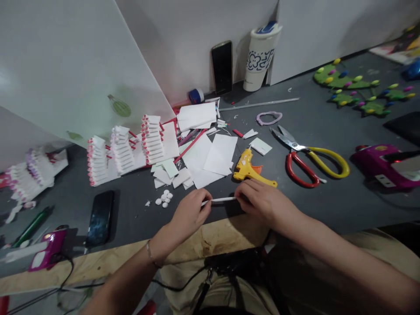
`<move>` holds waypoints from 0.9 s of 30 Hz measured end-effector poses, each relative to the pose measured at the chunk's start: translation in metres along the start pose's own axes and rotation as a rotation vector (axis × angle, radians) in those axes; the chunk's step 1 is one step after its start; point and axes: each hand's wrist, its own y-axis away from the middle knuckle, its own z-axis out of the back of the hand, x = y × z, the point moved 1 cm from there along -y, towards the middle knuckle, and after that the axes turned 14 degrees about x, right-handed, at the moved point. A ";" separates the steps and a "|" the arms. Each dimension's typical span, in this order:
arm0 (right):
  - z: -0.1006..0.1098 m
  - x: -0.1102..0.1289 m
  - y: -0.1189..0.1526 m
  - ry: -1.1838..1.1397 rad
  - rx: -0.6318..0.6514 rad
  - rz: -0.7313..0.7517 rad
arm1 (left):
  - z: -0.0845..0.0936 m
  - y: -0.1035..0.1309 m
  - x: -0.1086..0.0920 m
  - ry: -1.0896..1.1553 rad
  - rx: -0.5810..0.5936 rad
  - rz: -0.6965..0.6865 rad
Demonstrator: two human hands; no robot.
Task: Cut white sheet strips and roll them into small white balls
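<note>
A thin white stick, perhaps rolled paper (pixel 223 199), is stretched level between my two hands near the table's front edge. My left hand (pixel 193 209) pinches one end of it, and my right hand (pixel 254 197) has its fingers closed round the other. Just beyond my right hand lies a yellow glue gun (pixel 249 168). Several small white discs (pixel 164 198) sit in a cluster left of my left hand. Behind the hands are loose white paper sheets (pixel 220 153) and a stack of small paper pieces (pixel 167 173).
Scissors with red and yellow handles (pixel 297 151) lie to the right. Rows of rolled white pieces with red tips (pixel 152 140) stand at left. A phone (pixel 101 218) lies near the left edge; another phone (pixel 222 68) and a paper cup (pixel 259 59) stand at the back.
</note>
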 end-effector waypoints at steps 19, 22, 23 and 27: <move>0.015 -0.009 -0.014 -1.053 -0.421 -0.279 | -0.020 -0.058 -0.050 1.047 -0.060 0.019; 0.020 -0.013 -0.015 -1.076 -0.448 -0.335 | -0.024 -0.059 -0.045 1.082 -0.079 0.021; 0.020 -0.013 -0.016 -1.091 -0.450 -0.348 | -0.025 -0.059 -0.044 1.090 -0.098 0.019; 0.016 -0.010 -0.019 -1.185 -0.391 -0.351 | -0.028 -0.059 -0.043 1.098 -0.151 -0.010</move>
